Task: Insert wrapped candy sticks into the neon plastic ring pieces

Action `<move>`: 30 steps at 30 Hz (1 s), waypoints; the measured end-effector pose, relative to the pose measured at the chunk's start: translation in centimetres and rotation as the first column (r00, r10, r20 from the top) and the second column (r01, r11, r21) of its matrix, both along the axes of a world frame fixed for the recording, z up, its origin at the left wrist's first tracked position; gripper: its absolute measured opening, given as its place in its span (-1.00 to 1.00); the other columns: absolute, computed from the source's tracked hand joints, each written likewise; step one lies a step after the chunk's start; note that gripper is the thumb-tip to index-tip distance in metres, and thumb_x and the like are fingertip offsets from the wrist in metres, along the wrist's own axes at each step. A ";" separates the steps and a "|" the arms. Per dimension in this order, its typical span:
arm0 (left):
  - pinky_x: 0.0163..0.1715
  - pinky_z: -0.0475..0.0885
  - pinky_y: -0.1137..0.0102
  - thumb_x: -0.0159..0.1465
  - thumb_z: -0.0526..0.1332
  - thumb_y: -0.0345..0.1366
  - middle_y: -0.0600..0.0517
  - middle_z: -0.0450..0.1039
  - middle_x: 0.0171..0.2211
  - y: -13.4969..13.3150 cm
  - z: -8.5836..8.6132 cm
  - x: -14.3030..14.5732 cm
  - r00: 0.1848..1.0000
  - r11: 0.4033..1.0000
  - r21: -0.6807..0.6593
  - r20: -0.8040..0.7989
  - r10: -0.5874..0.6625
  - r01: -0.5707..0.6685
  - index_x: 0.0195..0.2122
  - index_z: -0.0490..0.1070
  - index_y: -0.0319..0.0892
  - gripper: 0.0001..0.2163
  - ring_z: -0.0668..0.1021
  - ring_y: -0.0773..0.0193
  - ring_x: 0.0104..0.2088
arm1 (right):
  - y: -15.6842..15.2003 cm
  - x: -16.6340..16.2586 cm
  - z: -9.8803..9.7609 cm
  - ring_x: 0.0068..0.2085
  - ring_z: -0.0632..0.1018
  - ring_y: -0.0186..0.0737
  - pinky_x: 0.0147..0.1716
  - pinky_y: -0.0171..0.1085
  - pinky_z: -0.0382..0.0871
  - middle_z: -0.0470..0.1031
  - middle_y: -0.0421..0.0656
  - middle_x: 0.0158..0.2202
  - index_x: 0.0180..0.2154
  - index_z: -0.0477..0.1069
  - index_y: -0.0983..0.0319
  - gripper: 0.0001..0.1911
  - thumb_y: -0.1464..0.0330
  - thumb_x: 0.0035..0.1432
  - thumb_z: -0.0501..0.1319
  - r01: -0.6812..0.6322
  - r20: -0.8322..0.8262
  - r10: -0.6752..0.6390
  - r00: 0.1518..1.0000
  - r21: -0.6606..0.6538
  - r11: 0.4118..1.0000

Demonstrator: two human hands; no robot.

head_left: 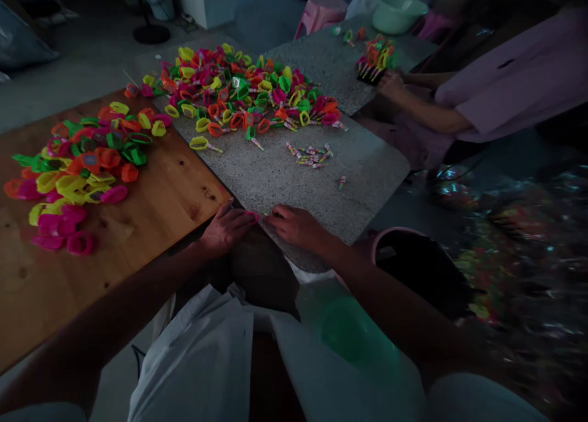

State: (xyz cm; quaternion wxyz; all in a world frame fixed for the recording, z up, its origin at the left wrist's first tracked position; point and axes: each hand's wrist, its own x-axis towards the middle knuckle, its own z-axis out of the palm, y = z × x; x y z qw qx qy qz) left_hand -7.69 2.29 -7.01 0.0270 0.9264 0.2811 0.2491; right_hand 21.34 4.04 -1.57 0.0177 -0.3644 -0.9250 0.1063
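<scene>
My left hand [227,227] and my right hand [296,226] rest close together at the near edge of a speckled grey slab [294,177]. Between the fingertips of both hands sits a small pink piece [254,216], pinched from both sides. A big heap of bright plastic loop-shaped parts [239,91] in pink, green, yellow and orange covers the far part of the slab. A small cluster of tiny striped sticks [310,154] lies mid-slab, ahead of my hands.
A wooden table [151,207] on the left carries another pile of loops [78,171]. Another person's hand [390,84] works at a bundle of parts far right. A white plastic bag [206,354] and a pink-rimmed bucket [413,263] stand near me.
</scene>
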 end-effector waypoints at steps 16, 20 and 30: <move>0.07 0.53 0.09 0.45 0.15 -0.45 -0.20 0.56 0.20 -1.1 1.1 1.4 0.978 0.993 -0.088 -0.198 0.062 -0.081 0.24 0.51 -0.27 -0.63 0.52 -0.03 0.12 | 0.8 0.7 1.2 -0.15 0.53 -0.17 -0.16 -0.25 0.33 0.52 -0.06 -0.11 0.02 0.60 0.22 -0.73 0.35 0.54 0.12 0.060 0.037 -0.055 0.998 -0.160 0.985; 0.05 0.51 0.08 0.47 0.09 -0.45 -0.19 0.51 0.27 -1.6 0.1 1.2 0.971 0.985 -0.102 -0.210 0.117 -0.141 0.31 0.48 -0.21 -0.58 0.51 -0.04 0.12 | 0.9 0.2 0.4 -0.04 0.56 -0.13 -0.06 -0.22 0.40 0.54 -0.04 -0.03 -0.02 0.63 0.18 -0.77 0.32 0.51 0.19 0.076 -0.134 -0.089 0.987 -0.099 0.992; 0.12 0.46 0.07 0.48 0.08 -0.42 -0.17 0.50 0.27 -1.6 0.8 1.4 0.965 0.978 -0.145 -0.236 0.115 -0.152 0.32 0.46 -0.18 -0.58 0.48 -0.05 0.15 | 1.5 -1.9 -1.5 0.03 0.59 -0.12 0.09 -0.17 0.43 0.64 -0.07 -0.01 0.01 0.59 0.16 -0.77 0.28 0.53 0.17 0.088 -0.281 -0.123 0.952 -0.135 0.987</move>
